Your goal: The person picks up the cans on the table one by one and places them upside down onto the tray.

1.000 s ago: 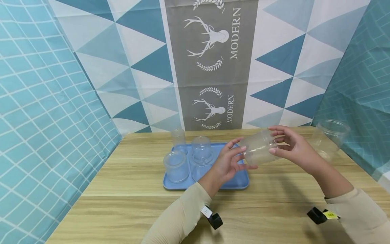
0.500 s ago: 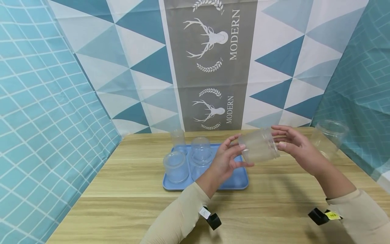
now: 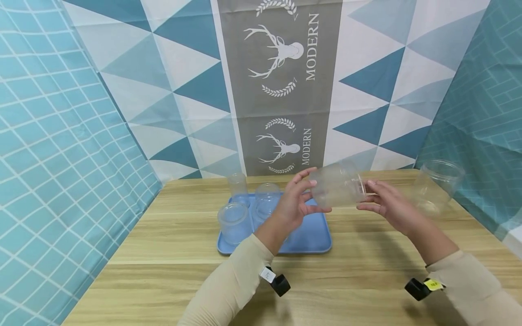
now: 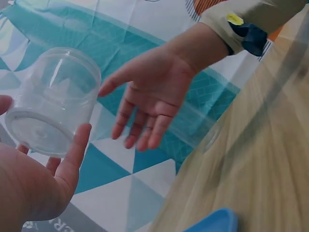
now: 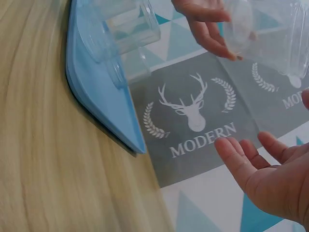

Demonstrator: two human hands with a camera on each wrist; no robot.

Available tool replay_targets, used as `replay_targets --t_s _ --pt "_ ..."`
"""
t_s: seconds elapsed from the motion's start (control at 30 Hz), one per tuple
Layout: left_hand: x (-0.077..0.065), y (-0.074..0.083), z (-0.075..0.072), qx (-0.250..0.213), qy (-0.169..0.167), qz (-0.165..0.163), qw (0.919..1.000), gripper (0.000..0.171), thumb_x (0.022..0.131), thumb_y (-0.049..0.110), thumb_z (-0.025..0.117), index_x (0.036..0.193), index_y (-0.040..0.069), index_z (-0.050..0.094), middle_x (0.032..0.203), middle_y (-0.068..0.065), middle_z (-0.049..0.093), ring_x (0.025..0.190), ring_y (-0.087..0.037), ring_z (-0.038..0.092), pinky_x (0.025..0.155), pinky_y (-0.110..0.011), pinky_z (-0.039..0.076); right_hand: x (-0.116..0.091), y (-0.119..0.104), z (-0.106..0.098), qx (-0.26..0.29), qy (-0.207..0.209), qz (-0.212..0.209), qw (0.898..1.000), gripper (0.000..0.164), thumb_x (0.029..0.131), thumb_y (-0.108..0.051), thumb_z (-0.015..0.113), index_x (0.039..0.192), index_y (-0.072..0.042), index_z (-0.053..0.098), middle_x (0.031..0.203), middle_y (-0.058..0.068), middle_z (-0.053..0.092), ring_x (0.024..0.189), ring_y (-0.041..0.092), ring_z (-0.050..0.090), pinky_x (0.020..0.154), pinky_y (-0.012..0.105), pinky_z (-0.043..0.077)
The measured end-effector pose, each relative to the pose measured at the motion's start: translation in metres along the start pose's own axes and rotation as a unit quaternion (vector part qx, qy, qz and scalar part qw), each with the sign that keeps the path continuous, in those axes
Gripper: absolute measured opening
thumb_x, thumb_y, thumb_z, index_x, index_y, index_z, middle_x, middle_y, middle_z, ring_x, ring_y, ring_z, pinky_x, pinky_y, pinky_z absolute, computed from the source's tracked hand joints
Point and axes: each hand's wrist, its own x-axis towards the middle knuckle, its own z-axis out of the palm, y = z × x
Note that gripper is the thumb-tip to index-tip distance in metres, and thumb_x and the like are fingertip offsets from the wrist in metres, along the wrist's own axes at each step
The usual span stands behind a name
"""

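Observation:
A clear, empty plastic jar (image 3: 337, 185) is held in the air on its side, over the right part of the blue tray. My left hand (image 3: 291, 201) grips it around the base, thumb below and fingers above, as the left wrist view also shows with the jar (image 4: 60, 92). The jar's mouth faces my right hand (image 3: 389, 203). In the right wrist view that hand (image 5: 275, 183) has its fingers spread, palm up, with a gap to the jar (image 5: 270, 34). Its fingertips overlap the rim in the head view.
The blue tray (image 3: 314, 235) bears several clear containers: a short jar (image 3: 235, 226), a domed one (image 3: 267, 199) partly behind my left arm, and a slim one (image 3: 238, 188) at the back. A larger clear jar (image 3: 438, 185) stands at the table's right. Patterned cloth (image 3: 285, 104) hangs behind.
My left hand has moved the jar slightly left and up. My right hand has come off the rim, shifting lower, and its fingers have turned palm toward the jar's mouth.

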Motion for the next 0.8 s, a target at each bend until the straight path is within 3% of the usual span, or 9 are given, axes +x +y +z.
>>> replay_targets --t_s 0.1,0.2,0.33,0.43,0.6,0.8 --pt "0.004 0.007 -0.001 0.015 0.003 -0.002 0.9999 0.049 0.084 0.017 0.058 0.133 0.012 0.054 0.117 -0.007 0.060 0.101 -0.027 0.061 0.068 -0.056 0.057 0.003 0.005 0.003 0.009 0.002 0.019 1.000 0.046 0.106 -0.038 0.039 0.133 -0.001 0.041 0.118 0.003 0.053 0.099 0.014 0.063 0.086 0.028 0.055" --pt "0.007 0.014 -0.002 0.033 -0.006 -0.012 0.9994 0.049 0.085 0.021 0.055 0.133 0.014 0.054 0.120 -0.007 0.058 0.103 -0.028 0.060 0.069 -0.055 0.057 0.007 0.010 0.006 -0.028 0.003 0.043 0.999 0.059 0.105 -0.037 0.039 0.140 0.009 0.030 0.122 0.015 0.049 0.099 0.015 0.062 0.086 0.030 0.055" --pt "0.012 0.023 -0.003 0.051 -0.038 -0.047 0.9969 0.051 0.086 0.026 0.050 0.136 0.017 0.052 0.120 -0.006 0.057 0.102 -0.026 0.059 0.070 -0.054 0.058 0.013 0.021 0.010 -0.074 -0.029 0.088 0.993 0.064 0.105 -0.031 0.044 0.145 0.013 0.019 0.134 0.034 0.038 0.109 0.033 0.057 0.091 0.039 0.053" --pt "0.017 0.030 -0.004 0.065 -0.060 -0.070 0.9936 0.052 0.086 0.027 0.048 0.137 0.017 0.050 0.115 -0.007 0.058 0.098 -0.026 0.059 0.067 -0.050 0.058 0.018 0.031 0.015 -0.085 -0.063 0.122 0.987 0.064 0.103 -0.026 0.048 0.145 0.014 0.019 0.139 0.036 0.033 0.116 0.042 0.052 0.093 0.043 0.052" --pt "0.029 0.045 -0.005 0.108 -0.074 -0.078 0.9883 0.051 0.088 0.024 0.046 0.138 0.013 0.049 0.111 -0.007 0.057 0.093 -0.028 0.060 0.063 -0.048 0.058 0.025 0.043 0.024 -0.080 -0.095 0.158 0.980 0.060 0.100 -0.019 0.052 0.140 0.018 0.025 0.132 0.034 0.045 0.106 0.033 0.058 0.088 0.041 0.054" --pt "0.042 0.070 -0.007 0.180 -0.077 -0.094 0.9761 0.049 0.091 0.025 0.048 0.138 0.013 0.051 0.117 -0.009 0.057 0.099 -0.032 0.060 0.073 -0.056 0.056 0.032 0.050 0.035 -0.086 -0.099 0.171 0.977 0.057 0.097 -0.011 0.056 0.137 0.020 0.029 0.123 0.030 0.053 0.095 0.025 0.061 0.080 0.039 0.057"
